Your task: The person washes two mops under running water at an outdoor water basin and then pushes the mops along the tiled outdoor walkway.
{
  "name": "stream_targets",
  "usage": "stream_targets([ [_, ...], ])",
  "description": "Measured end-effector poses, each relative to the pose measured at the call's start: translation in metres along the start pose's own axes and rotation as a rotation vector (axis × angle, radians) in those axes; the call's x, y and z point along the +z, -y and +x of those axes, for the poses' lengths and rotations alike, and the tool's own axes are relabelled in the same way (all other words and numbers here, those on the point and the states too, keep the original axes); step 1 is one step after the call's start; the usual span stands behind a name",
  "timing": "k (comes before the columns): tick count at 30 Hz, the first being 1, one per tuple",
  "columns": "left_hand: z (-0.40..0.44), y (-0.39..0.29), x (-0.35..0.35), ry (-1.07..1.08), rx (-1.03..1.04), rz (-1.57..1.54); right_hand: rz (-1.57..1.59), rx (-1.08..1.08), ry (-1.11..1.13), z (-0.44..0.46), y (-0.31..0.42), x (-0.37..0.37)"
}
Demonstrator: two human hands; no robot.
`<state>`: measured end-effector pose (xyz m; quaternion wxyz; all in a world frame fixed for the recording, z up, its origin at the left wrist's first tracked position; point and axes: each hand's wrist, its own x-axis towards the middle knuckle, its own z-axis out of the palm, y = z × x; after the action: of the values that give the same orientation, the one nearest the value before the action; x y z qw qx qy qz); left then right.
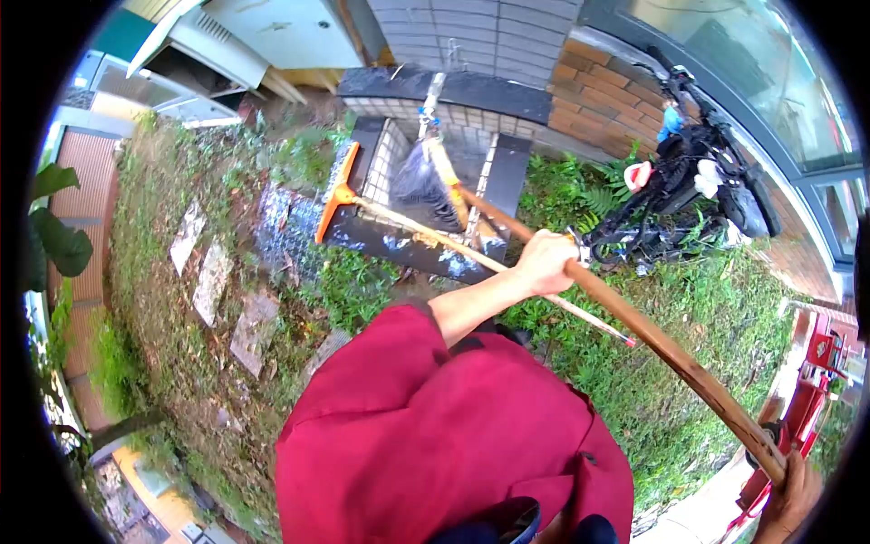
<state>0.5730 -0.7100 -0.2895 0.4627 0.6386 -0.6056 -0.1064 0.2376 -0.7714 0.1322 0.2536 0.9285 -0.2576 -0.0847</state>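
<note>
A long brown wooden pole [648,335] runs from the basin area to the lower right. My left hand [547,261] is wrapped round its middle. At its lower right end my right hand [794,494] grips it. The pole's far end reaches a yellow piece and dark bristles [424,186] inside the tiled basin [387,156], under a tap [430,111]. An orange squeegee [339,194] lies across the basin's dark edge, its thin pale handle [426,232] passing below my left forearm.
A black bicycle [689,172] stands at the right by the brick wall [598,95]. Flat stepping stones [212,281] lie in the grass at left. A white cabinet [285,32] is at the top, and red objects [807,412] are at far right.
</note>
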Motion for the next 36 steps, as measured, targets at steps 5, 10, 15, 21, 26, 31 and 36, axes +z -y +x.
stream_targets([
  [5, -0.021, 0.030, -0.008, 0.314, -0.002, 0.008, -0.128, -0.130, -0.149, 0.014, 0.029, 0.012],
  [10, -0.039, 0.115, 0.013, 1.193, -0.217, 0.224, -0.105, -0.041, 0.010, -0.063, 0.037, 0.106],
  [15, -0.079, 0.108, 0.030, 1.217, -0.204, 0.450, 0.146, 0.397, 0.073, -0.196, 0.111, 0.246],
  [21, -0.098, 0.111, -0.029, 1.017, -0.152, 0.614, 0.338, 0.609, 0.054, -0.204, 0.199, 0.296],
  [26, -0.105, 0.060, -0.025, 1.034, -0.198, 0.631, 0.425, 0.527, 0.288, -0.232, 0.167, 0.294],
  [31, -0.080, 0.037, 0.070, 1.060, -0.119, 0.474, 0.079, 0.536, 0.128, -0.261, 0.078, 0.232],
  [36, -0.090, 0.063, 0.038, 0.824, -0.140, 0.367, -0.088, 0.494, 0.067, -0.195, 0.079, 0.199],
])
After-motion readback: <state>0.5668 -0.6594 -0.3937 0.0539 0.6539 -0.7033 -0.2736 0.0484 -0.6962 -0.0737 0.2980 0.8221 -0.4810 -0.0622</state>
